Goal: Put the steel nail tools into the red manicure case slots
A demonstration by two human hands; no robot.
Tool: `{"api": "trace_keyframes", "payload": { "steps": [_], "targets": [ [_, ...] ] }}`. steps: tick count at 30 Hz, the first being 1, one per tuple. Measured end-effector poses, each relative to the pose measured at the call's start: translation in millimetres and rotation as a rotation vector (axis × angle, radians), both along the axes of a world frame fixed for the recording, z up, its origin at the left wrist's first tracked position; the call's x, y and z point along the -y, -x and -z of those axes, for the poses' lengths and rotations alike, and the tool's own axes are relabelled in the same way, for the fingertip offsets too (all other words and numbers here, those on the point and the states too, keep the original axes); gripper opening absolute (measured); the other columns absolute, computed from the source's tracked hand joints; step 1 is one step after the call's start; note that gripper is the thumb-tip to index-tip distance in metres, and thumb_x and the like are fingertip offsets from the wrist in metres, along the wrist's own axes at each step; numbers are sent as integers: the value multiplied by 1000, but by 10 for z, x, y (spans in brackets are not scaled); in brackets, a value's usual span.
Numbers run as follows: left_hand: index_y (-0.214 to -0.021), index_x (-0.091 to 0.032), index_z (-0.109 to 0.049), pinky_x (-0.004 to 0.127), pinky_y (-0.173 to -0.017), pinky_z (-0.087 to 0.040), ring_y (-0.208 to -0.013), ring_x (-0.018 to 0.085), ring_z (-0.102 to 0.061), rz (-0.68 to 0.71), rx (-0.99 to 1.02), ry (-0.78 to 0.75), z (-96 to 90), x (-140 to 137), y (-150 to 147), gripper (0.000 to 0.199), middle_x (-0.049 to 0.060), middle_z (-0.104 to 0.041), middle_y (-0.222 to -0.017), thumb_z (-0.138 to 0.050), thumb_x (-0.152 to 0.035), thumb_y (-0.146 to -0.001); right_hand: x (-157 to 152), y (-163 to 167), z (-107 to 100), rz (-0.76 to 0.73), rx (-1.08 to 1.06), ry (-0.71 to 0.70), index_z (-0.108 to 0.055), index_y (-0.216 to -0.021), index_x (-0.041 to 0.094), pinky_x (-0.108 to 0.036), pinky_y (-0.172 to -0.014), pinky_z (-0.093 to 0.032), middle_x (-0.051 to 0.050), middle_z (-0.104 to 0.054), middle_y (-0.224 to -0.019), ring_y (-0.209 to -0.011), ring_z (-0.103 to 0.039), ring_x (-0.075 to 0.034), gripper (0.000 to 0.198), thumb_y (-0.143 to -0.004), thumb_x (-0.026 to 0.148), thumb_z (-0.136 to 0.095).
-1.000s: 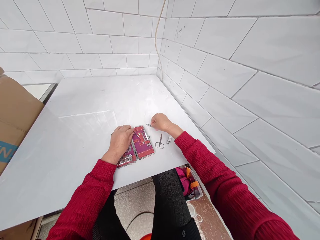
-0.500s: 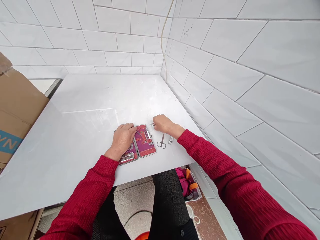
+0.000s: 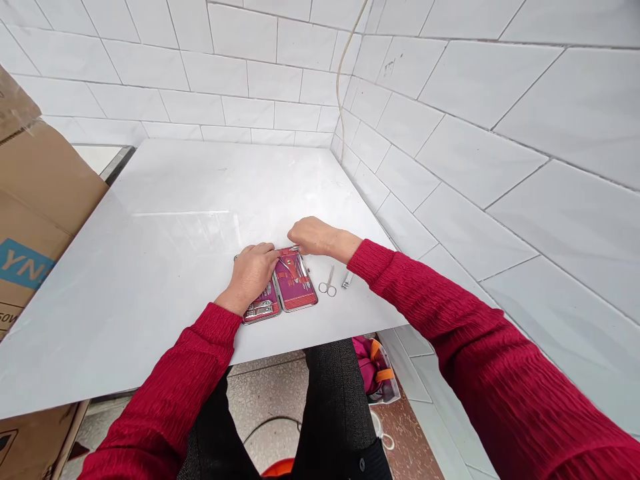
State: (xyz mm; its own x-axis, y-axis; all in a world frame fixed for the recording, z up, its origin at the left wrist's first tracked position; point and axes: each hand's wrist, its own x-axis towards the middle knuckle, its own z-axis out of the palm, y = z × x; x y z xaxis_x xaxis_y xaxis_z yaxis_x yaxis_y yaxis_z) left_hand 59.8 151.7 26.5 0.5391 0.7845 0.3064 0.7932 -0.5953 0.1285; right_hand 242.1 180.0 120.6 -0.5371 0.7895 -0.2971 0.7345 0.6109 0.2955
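Observation:
An open manicure case (image 3: 300, 303) with a red and purple lining lies on the white table. Silver tools and tweezers are strapped inside, and a nail clipper (image 3: 260, 307) sits low in its left half. My left hand (image 3: 254, 272) covers the upper left half, fingers bent over the case and holding it. Over the top edge of the right half, my right hand (image 3: 316, 235) is closed on a small silver tool (image 3: 295, 248); only its tip shows, so its kind is unclear. Small scissors (image 3: 328, 285) and another nail clipper (image 3: 347, 280) lie right of the case.
The white table (image 3: 175, 287) meets tiled walls behind and on the right. A cardboard box (image 3: 55, 180) stands at the left edge. A cable (image 3: 339, 80) hangs in the corner. Below the table, a clear container (image 3: 393, 393) holds magenta and orange things.
My right hand has moved left with the silver tool, from beside the case to above its right half. My left hand stays on the case. The view has shifted slightly.

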Motion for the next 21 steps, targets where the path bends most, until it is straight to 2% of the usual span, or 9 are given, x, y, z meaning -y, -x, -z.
{"api": "trace_keyframes", "payload": {
  "steps": [7,13,21],
  "targets": [
    [-103,-25,-76,39,-82,-48,-93,25,-65,-17,15,25,9,5,-9,31,6,-72,-104,-45,-23,-103,-31,193,-22,-48,70,38,-76,-113,9,-32,-73,-41,-19,-77,-100,-96,-71,-28,25,-91,15,-65],
    [-104,-25,-76,39,-79,-48,-94,25,-66,-46,9,47,8,18,-21,31,5,-72,-105,-46,-24,-104,-53,161,60,-6,-7,74,-76,-110,10,-31,-69,-37,-17,-77,-102,-94,-70,-26,23,-92,20,-65],
    [-105,-25,-75,39,-83,-49,-98,25,-67,-32,18,37,16,14,-13,29,5,-73,-107,-46,-22,-103,-76,135,162,30,-149,77,-77,-103,13,-30,-66,-31,-12,-78,-100,-88,-67,-22,20,-87,15,-66]
  ]
}}
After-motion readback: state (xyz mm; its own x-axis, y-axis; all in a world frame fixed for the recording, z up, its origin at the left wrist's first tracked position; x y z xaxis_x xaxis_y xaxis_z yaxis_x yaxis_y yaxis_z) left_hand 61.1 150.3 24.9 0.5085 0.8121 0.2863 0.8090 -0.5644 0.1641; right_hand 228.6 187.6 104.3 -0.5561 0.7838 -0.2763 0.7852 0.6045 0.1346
